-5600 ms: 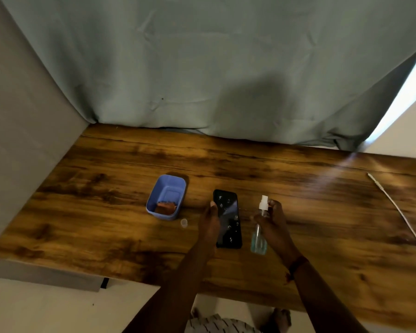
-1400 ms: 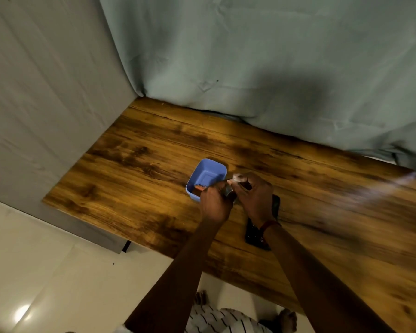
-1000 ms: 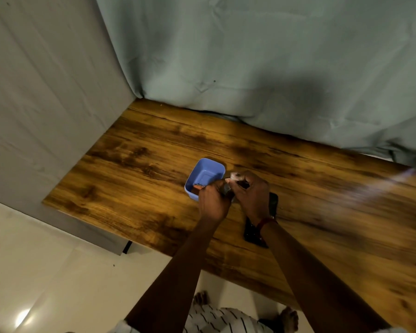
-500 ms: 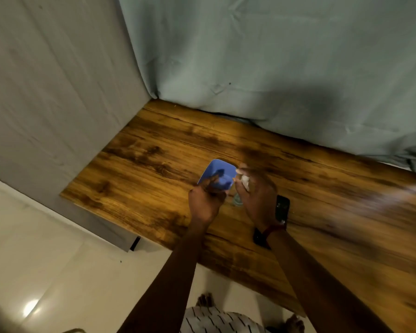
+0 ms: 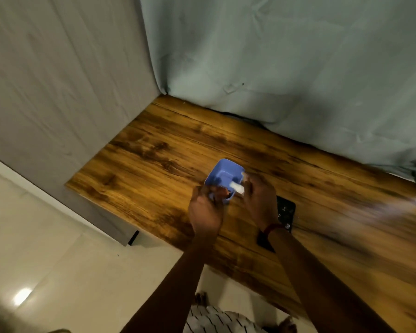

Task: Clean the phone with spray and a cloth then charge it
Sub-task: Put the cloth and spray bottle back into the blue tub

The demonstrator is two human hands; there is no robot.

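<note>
Black and spotted with droplets, the phone [image 5: 285, 211] lies flat on the table [image 5: 154, 152] close to its near edge, long axis running from that edge toward the curtain [image 5: 286, 68], partly under the right wrist. Spraying looks finished: the right hand [image 5: 258, 200], which earlier aimed the spray bottle [image 5: 238, 188] at the screen, now grips it over by the blue tub [image 5: 222, 171]. The left hand [image 5: 205, 212], earlier steadying the phone, is curled at the tub's near rim; whether it holds the cloth I cannot tell. Wiping likely comes next.
</note>
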